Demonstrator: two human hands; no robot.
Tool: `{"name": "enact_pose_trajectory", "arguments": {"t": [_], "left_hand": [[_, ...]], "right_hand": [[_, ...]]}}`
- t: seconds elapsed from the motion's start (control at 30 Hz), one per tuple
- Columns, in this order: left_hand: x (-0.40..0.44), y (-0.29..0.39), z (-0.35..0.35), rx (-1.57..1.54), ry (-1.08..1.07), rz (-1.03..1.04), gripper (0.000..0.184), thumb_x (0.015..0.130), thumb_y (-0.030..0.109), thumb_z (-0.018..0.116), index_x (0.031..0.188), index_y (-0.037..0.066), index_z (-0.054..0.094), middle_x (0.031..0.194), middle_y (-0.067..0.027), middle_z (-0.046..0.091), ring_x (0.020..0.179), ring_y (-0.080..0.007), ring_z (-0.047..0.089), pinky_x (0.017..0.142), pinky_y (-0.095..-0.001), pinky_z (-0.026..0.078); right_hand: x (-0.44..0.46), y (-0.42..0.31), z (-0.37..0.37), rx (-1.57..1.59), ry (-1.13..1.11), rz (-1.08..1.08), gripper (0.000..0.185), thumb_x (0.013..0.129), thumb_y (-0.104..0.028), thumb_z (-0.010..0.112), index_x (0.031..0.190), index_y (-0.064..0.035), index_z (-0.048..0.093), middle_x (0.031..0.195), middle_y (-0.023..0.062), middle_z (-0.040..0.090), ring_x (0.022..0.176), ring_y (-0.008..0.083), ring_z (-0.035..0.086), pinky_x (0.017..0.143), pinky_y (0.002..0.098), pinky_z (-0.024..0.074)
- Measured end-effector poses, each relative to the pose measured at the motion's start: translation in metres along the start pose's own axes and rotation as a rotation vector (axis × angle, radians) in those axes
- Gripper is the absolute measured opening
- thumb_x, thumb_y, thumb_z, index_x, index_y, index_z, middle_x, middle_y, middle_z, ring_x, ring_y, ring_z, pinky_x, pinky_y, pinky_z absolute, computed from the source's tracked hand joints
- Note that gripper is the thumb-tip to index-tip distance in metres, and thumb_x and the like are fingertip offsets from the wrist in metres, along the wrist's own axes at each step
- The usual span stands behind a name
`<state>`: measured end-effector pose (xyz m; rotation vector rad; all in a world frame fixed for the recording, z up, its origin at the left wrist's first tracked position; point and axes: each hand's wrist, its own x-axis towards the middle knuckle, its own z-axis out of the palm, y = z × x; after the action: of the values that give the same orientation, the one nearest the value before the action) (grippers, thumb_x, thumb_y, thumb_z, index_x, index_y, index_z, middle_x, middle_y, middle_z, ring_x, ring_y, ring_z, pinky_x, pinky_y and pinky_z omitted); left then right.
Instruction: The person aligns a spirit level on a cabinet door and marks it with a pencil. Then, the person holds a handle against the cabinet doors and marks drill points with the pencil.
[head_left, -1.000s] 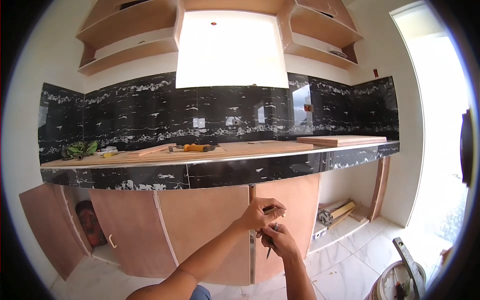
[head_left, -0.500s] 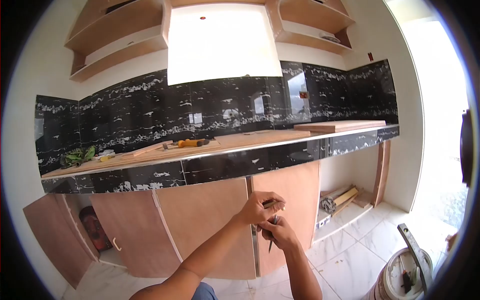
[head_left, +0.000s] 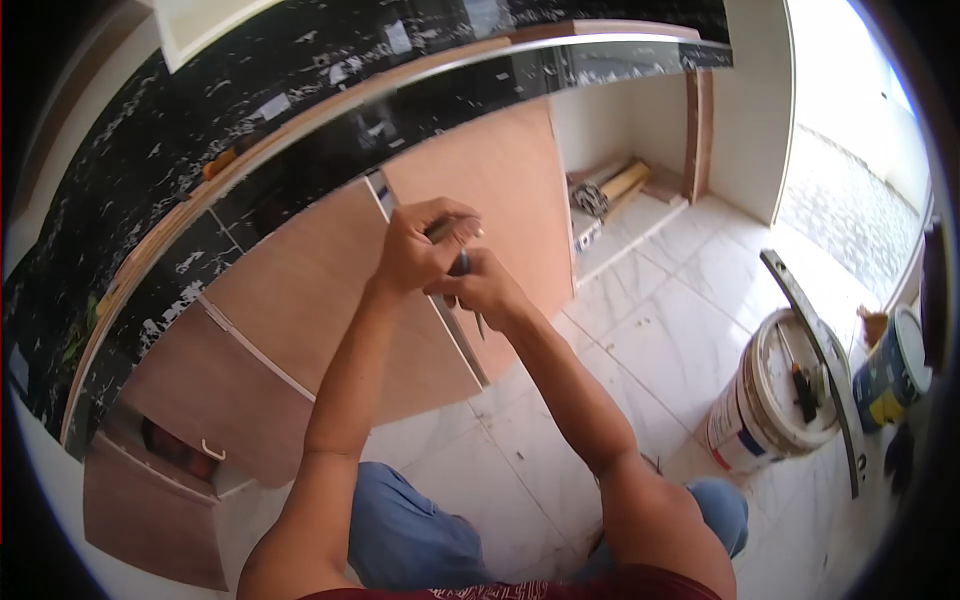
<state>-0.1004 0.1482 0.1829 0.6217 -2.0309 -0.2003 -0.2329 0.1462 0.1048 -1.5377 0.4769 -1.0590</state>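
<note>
The left hand clenches a dark object; the right hand grasps a thin, pointed tool; behind are flat wooden panels.

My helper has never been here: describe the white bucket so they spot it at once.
Find the bright doorway on the right, then the tiled floor in front of it. Two buckets stand there, the white bucket being on the left. Unlike the blue bucket beside it, it has a long bar across its top.
</note>
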Motion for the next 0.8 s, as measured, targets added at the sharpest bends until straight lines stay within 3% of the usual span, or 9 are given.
{"name": "enact_pose_trajectory", "arguments": {"t": [0.2, 0.37, 0.47, 0.57, 0.67, 0.8], "left_hand": [[-0.008, 0.002, -0.007, -0.059, -0.084, -0.080, 0.011, 0.093, 0.010, 0.072, 0.097, -0.001, 0.072, 0.077, -0.0034, 0.070, 0.068, -0.0061, 0.060, 0.059, -0.0225, 0.047], [-0.007, -0.003, -0.005, -0.037, -0.081, -0.052, 0.012, 0.092, 0.010, 0.073, 0.094, -0.002, 0.072, 0.070, -0.0032, 0.068, 0.064, -0.0065, 0.060, 0.058, -0.0232, 0.048], [-0.009, -0.002, -0.001, -0.021, -0.065, -0.050, 0.013, 0.092, 0.012, 0.074, 0.093, -0.001, 0.073, 0.068, -0.0029, 0.068, 0.064, -0.0071, 0.060, 0.059, -0.0234, 0.049], [-0.007, -0.006, 0.002, 0.032, -0.067, -0.024, 0.014, 0.092, 0.013, 0.074, 0.093, -0.001, 0.073, 0.069, -0.0034, 0.069, 0.064, -0.0076, 0.061, 0.059, -0.0243, 0.049], [-0.005, -0.002, 0.001, 0.093, -0.074, -0.031, 0.014, 0.092, 0.014, 0.074, 0.093, 0.000, 0.073, 0.070, -0.0042, 0.069, 0.064, -0.0080, 0.062, 0.059, -0.0252, 0.050], [-0.007, -0.001, 0.001, 0.057, -0.096, -0.081, 0.014, 0.090, 0.014, 0.075, 0.094, 0.001, 0.073, 0.071, -0.0049, 0.070, 0.065, -0.0092, 0.063, 0.060, -0.0261, 0.051]], "right_hand": [[-0.005, 0.002, -0.001, 0.212, -0.161, 0.029, 0.021, 0.096, -0.018, 0.064, 0.094, 0.0010, 0.073, 0.086, 0.0072, 0.073, 0.062, 0.0098, 0.061, 0.049, 0.0235, 0.0408], [-0.004, -0.007, 0.002, 0.047, -0.024, -0.050, 0.010, 0.085, -0.006, 0.073, 0.088, 0.0037, 0.072, 0.078, 0.0090, 0.071, 0.066, 0.0136, 0.065, 0.056, 0.0268, 0.0508], [0.001, 0.007, 0.004, -0.042, 0.092, -0.177, 0.011, 0.084, -0.007, 0.073, 0.088, 0.0039, 0.071, 0.077, 0.0100, 0.071, 0.066, 0.0144, 0.065, 0.056, 0.0285, 0.0511], [0.001, 0.008, 0.007, -0.078, 0.131, -0.119, 0.011, 0.083, -0.007, 0.072, 0.087, 0.0034, 0.070, 0.077, 0.0106, 0.071, 0.066, 0.0156, 0.065, 0.057, 0.0295, 0.0516], [-0.003, 0.000, 0.000, -0.019, -0.016, -0.055, 0.015, 0.084, -0.008, 0.071, 0.094, 0.0035, 0.068, 0.080, 0.0107, 0.071, 0.068, 0.0162, 0.065, 0.057, 0.0291, 0.0520], [-0.006, -0.005, 0.000, 0.045, -0.008, -0.075, 0.025, 0.085, -0.009, 0.072, 0.105, 0.0037, 0.062, 0.086, 0.0122, 0.070, 0.071, 0.0178, 0.068, 0.057, 0.0297, 0.0537]]}}
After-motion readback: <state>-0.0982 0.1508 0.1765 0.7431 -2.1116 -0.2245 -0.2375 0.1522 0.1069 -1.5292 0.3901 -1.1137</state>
